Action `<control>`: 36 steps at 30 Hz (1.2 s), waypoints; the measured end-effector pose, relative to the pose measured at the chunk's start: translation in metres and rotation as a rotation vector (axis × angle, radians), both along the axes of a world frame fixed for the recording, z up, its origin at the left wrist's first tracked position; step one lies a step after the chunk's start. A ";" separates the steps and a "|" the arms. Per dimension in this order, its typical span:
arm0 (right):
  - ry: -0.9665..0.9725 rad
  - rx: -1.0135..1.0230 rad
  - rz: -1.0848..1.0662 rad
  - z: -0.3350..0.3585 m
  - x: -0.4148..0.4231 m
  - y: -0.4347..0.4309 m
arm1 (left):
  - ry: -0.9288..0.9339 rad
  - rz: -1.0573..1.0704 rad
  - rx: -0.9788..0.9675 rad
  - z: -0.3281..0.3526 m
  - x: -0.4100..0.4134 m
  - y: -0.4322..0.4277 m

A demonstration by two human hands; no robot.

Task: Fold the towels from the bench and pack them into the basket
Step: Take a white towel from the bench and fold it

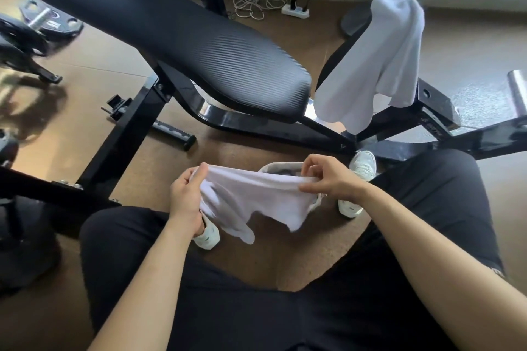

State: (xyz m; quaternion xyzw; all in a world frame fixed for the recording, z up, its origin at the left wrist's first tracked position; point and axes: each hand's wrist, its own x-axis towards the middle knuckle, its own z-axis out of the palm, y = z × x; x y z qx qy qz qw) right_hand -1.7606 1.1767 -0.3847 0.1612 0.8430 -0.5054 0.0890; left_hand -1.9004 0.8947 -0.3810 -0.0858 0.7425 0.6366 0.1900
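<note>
Pinching the upper edge of a limp white cloth towel [256, 199] with left hand [185, 198] and right hand [328, 179], between the knees. Mostly hidden behind it, a pale round basket [281, 166] on the floor.

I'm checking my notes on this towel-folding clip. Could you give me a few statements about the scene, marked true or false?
1. The left hand and the right hand both grip the held towel. True.
2. The hanging towel is neatly folded. False: it is draped loosely over a part of the bench to the right of the pad, unfolded.
3. The basket sits on the floor, partly hidden by the held towel. True.
4. The bench pad is red. False: it is black.
</note>
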 end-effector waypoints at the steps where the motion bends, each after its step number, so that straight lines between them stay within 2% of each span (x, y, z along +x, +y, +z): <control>1: -0.013 0.017 -0.008 -0.002 0.000 0.002 | 0.009 0.044 -0.010 0.000 0.000 -0.001; 7: -0.026 0.111 -0.134 -0.013 0.000 0.010 | 0.045 0.127 -0.093 -0.003 0.004 -0.001; 10: 0.009 0.106 -0.217 -0.012 -0.001 0.008 | 0.059 0.001 -0.166 -0.008 0.006 -0.002; 13: 0.073 0.086 -0.220 -0.007 -0.001 -0.002 | 0.127 -0.223 -0.190 -0.011 0.013 0.006; 18: 0.155 0.077 -0.070 -0.003 -0.002 -0.032 | 0.253 -0.522 -0.150 -0.007 0.033 0.026; 21: 0.180 0.034 0.104 -0.003 -0.004 -0.046 | 0.280 -0.692 -0.117 -0.006 0.046 0.038; 23: 0.152 0.022 0.149 -0.002 -0.004 -0.050 | 0.297 -0.750 -0.112 -0.007 0.050 0.043; 26: 0.094 0.041 0.102 -0.003 -0.005 -0.045 | 0.304 -0.757 -0.127 -0.011 0.050 0.043; 29: 0.040 0.054 0.061 -0.004 -0.004 -0.033 | 0.376 -0.689 -0.225 -0.015 0.046 0.038; 34: 0.091 -0.007 -0.079 0.009 -0.004 -0.019 | 0.579 -0.751 -0.618 -0.022 0.035 0.022; 36: 0.100 0.001 -0.144 0.013 -0.004 -0.012 | 0.582 -0.754 -0.609 -0.022 0.034 0.019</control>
